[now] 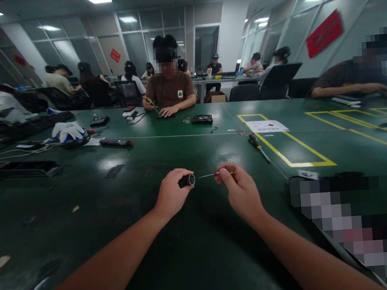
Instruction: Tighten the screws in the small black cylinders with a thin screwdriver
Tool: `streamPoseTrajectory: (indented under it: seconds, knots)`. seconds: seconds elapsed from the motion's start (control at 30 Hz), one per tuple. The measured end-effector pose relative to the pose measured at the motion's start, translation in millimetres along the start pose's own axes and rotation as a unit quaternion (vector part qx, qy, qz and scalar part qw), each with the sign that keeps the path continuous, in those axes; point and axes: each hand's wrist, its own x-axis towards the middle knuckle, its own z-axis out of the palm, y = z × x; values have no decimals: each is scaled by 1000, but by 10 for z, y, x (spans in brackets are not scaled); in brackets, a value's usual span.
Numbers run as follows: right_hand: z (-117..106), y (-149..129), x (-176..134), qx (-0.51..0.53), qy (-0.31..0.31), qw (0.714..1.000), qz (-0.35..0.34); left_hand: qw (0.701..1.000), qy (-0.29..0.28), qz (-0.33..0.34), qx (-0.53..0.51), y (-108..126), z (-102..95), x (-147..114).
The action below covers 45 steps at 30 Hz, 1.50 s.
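My left hand (174,190) is closed around a small black cylindrical part (190,179) whose round, silvery-rimmed end faces right. In my right hand (239,187) a thin screwdriver (209,175) is pinched between thumb and fingers, its slim shaft pointing left at the part. The tip ends just short of the round end, with a small gap showing. Most of the part's body is hidden by my left fingers, and the screwdriver's handle is largely covered by my right ones. Both hands are held above the green table (148,254).
A larger screwdriver (258,147) lies beyond my right hand, near a paper sheet (268,126) and yellow tape outlines (309,164). At left are a black pen-like tool (115,143) and white-blue gloves (68,131). Across the table a person (168,87) works by a black device (202,119).
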Motion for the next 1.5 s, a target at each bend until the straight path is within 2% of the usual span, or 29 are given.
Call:
streamPoseTrajectory:
  seconds: [0.1, 0.33, 0.57, 0.73, 0.83, 1.07, 1.5]
  knots:
    - [-28, -18, -26, -11, 13, 999, -30, 1000, 0, -4, -1, -11, 2, -5]
    - [6, 24, -56, -35, -51, 996, -66, 1000, -2, -4, 5, -25, 8, 5]
    - [-14, 20, -24, -84, -17, 995, -57, 999, -7, -27, 27, -2, 3, 7]
    - [-19, 41, 7, -78, -9, 996, -38, 999, -16, -32, 13, -12, 6, 4]
    - [-20, 37, -4, -70, -2, 996, -52, 999, -19, -33, 9, -14, 8, 2]
    - [-4, 12, -53, -95, -67, 989, -87, 999, -21, -32, 15, 7, -2, 9]
    - [-34, -14, -13, -119, -20, 990, -69, 999, -20, -41, 17, -12, -2, 5]
